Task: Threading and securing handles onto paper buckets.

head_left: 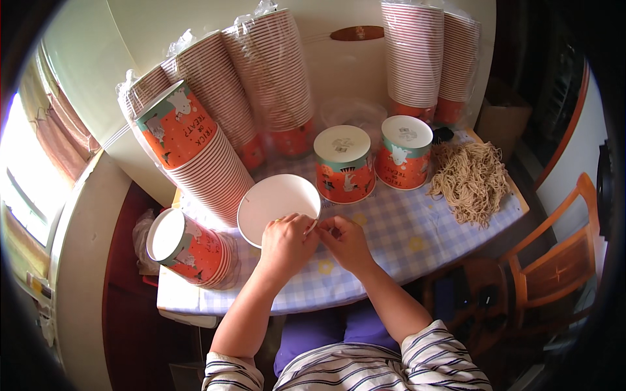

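A paper bucket point(270, 202) tips its white, open inside toward me at the table's middle. My left hand point(287, 242) is closed on its near right rim, fingers over the edge. Right beside it, my right hand point(345, 244) is pinched at the same stretch of rim; whatever lies between its fingertips is hidden. A short brownish strand shows at the bucket's left inner wall. Two orange and green printed buckets, one point(344, 174) nearer the middle and one point(404, 159) to its right, stand upside down beyond my hands. Tan cord point(471, 179) lies in a loose heap at the right.
Tall stacks of nested buckets, some in clear plastic, stand along the back, left point(270, 72) and right point(412, 58). A leaning stack point(208, 166) and a short stack point(195, 251) are at the left. A checked cloth point(391, 260) covers the table; a wooden chair point(554, 247) stands right.
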A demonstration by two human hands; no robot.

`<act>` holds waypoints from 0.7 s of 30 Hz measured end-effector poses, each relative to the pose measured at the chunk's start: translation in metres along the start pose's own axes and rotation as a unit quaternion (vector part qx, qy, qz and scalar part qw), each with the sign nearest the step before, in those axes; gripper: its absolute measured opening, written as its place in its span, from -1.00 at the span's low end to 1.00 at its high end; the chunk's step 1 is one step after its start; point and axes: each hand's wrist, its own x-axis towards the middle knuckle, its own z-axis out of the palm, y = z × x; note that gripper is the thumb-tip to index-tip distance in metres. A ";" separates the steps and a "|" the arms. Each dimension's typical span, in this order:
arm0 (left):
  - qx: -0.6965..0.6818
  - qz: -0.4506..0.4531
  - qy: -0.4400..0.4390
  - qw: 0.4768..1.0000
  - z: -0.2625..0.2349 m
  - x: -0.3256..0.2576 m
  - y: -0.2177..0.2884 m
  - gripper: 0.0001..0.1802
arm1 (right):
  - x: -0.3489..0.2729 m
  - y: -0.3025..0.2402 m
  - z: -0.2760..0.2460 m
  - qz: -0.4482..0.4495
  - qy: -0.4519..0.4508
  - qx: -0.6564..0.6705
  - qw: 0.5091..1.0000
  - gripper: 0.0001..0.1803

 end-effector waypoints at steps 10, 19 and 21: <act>0.136 0.023 0.073 0.988 0.016 0.003 0.004 -0.81 | -0.001 0.002 -0.001 -0.011 -0.007 -0.025 1.000 -0.81; 0.125 0.047 0.075 0.988 0.019 0.002 0.000 -0.78 | 0.000 -0.001 -0.001 -0.001 -0.012 -0.030 0.999 -0.80; 0.119 0.048 0.076 0.989 0.020 0.001 -0.003 -0.78 | 0.001 0.001 0.000 -0.008 -0.006 -0.030 0.999 -0.79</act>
